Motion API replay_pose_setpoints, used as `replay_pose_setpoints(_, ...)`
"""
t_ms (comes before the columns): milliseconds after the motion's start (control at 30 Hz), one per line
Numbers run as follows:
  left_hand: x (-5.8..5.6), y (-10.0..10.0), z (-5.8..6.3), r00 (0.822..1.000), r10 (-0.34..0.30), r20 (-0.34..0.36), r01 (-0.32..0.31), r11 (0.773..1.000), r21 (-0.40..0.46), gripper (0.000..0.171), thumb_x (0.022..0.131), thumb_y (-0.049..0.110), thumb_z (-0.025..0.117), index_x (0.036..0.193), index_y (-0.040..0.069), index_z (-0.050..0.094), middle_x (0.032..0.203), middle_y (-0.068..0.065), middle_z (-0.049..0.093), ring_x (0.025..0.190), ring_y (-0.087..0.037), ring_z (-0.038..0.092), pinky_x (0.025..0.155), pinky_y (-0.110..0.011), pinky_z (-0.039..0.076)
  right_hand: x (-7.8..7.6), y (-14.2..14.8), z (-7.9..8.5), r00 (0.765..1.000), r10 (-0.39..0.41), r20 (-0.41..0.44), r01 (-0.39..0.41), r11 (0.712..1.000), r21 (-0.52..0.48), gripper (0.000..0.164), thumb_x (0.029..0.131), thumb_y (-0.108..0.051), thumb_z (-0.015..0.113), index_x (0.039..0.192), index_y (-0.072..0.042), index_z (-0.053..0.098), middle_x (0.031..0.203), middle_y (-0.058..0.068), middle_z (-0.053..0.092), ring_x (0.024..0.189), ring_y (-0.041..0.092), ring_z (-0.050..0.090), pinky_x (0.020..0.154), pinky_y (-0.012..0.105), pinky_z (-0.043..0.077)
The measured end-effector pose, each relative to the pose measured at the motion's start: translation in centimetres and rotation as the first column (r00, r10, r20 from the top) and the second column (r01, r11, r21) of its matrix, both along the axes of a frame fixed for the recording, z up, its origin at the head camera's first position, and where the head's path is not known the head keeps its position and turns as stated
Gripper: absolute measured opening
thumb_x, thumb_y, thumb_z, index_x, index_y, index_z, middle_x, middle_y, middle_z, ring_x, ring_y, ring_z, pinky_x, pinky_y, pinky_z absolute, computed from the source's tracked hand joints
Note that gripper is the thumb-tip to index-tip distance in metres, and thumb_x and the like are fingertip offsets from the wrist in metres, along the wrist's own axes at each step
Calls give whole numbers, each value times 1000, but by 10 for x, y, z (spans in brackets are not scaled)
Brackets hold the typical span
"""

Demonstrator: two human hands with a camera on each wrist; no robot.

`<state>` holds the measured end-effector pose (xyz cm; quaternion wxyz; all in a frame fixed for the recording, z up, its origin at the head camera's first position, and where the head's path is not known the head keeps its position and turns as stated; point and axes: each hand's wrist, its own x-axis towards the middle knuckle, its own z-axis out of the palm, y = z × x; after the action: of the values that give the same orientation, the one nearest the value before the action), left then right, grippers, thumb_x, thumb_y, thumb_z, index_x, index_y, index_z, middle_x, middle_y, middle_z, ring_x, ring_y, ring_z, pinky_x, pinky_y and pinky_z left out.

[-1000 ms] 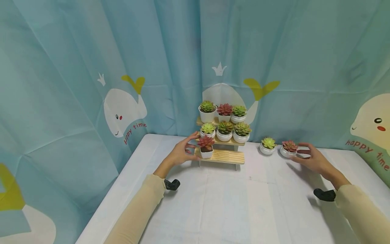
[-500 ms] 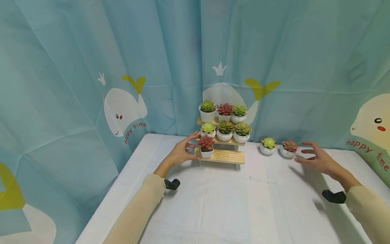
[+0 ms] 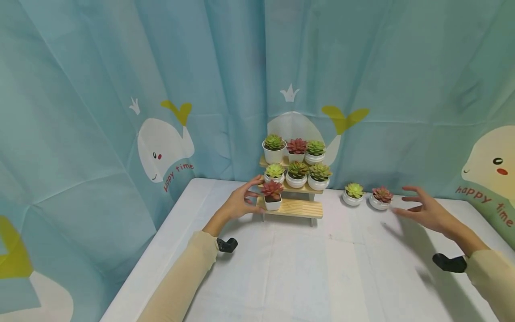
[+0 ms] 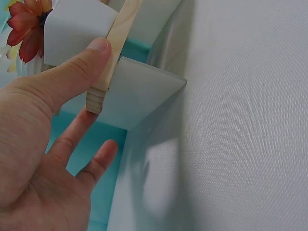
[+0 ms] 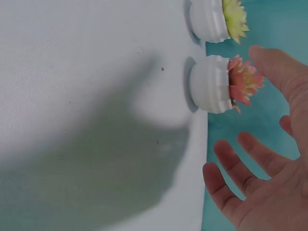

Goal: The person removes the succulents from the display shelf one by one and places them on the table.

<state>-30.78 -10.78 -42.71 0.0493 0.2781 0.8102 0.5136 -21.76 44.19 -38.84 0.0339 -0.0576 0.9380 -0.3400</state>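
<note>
A three-tier wooden plant stand (image 3: 301,207) holds several potted succulents. My left hand (image 3: 237,203) holds the left end of its lowest shelf; in the left wrist view the thumb presses on the wooden board (image 4: 120,36) and a fingertip touches its end from the other side. Just beside that thumb, a red succulent in a square white pot (image 3: 272,197) stands on the lowest shelf. My right hand (image 3: 428,212) hovers with spread fingers right of a reddish succulent in a round white pot (image 3: 381,199), apart from it. Left of that pot sits a yellow-green succulent (image 3: 353,194).
Three succulents, the middle one a red succulent (image 3: 297,147), line the top tier. Three greenish ones, among them a dark green succulent (image 3: 297,172), fill the middle tier. A white cloth covers the table (image 3: 297,273). Behind it hangs a blue whale-print curtain (image 3: 233,67).
My right hand has let go of the round-potted reddish succulent and drawn away to the right. The pot stays on the table. My left hand keeps its place on the stand.
</note>
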Motion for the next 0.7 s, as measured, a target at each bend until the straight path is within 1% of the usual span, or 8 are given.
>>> replay_pose_setpoints(67, 0, 0, 0, 1000, 3, 2, -3, 1000, -1, 95, 80, 8, 90, 160, 22, 39, 169, 10, 25, 126, -27, 62, 95, -47, 54, 2, 0, 3, 1000, 0, -13, 0, 1000, 1, 89, 101, -34, 69, 158, 6, 13, 145, 45, 39, 122, 61, 52, 75, 33, 56)
replay_pose_setpoints(100, 1, 0, 0, 1000, 3, 3, -3, 1000, 0, 96, 80, 8, 90, 160, 22, 39, 169, 10, 25, 126, -27, 62, 95, -47, 54, 2, 0, 4, 1000, 0, -20, 0, 1000, 3, 89, 101, -33, 69, 158, 6, 13, 145, 45, 39, 122, 61, 53, 75, 33, 56)
replay_pose_setpoints(233, 1, 0, 0, 1000, 7, 9, -7, 1000, 1, 96, 79, 8, 90, 159, 22, 40, 168, 11, 25, 126, -27, 61, 95, -49, 53, 5, 0, 8, 999, 3, -41, -2, 1000, 12, 89, 101, -33, 69, 158, 6, 13, 145, 44, 40, 122, 61, 52, 77, 42, 57)
replay_pose_setpoints(267, 1, 0, 0, 1000, 6, 9, -6, 1000, 1, 96, 79, 8, 90, 159, 22, 40, 168, 11, 25, 126, -27, 61, 96, -49, 53, 6, 0, 9, 999, 4, -45, -3, 1000, 15, 89, 101, -33, 69, 158, 6, 13, 145, 44, 40, 122, 61, 52, 77, 42, 57)
replay_pose_setpoints(333, 1, 0, 0, 1000, 5, 10, -5, 1000, 0, 95, 79, 8, 90, 159, 22, 40, 169, 11, 25, 126, -27, 61, 96, -50, 53, 7, 0, 10, 999, 6, -53, -5, 1000, 15, 88, 101, -32, 69, 159, 5, 14, 145, 43, 42, 122, 61, 53, 76, 39, 57)
replay_pose_setpoints(467, 2, 0, 0, 1000, 6, 13, -6, 1000, -4, 95, 79, 8, 90, 159, 21, 40, 169, 11, 24, 125, -27, 61, 95, -48, 53, 10, -1, 12, 997, 12, -74, -10, 1000, 22, 87, 100, -30, 70, 158, 4, 16, 143, 41, 45, 121, 59, 54, 72, 28, 54)
replay_pose_setpoints(567, 2, 0, 0, 1000, 8, 13, -8, 1000, -4, 95, 80, 8, 90, 159, 21, 40, 169, 11, 24, 126, -27, 61, 95, -46, 54, 12, -1, 14, 996, 15, -86, -12, 999, 35, 85, 101, -30, 70, 159, 3, 17, 144, 40, 46, 120, 57, 54, 71, 27, 54)
replay_pose_setpoints(700, 2, 0, 1, 1000, 8, 13, -8, 1000, -5, 95, 80, 9, 90, 159, 22, 40, 169, 11, 25, 126, -27, 61, 95, -47, 53, 14, -2, 17, 995, 13, -101, -8, 999, 45, 85, 100, -30, 70, 159, 1, 17, 144, 38, 47, 118, 54, 57, 70, 28, 54)
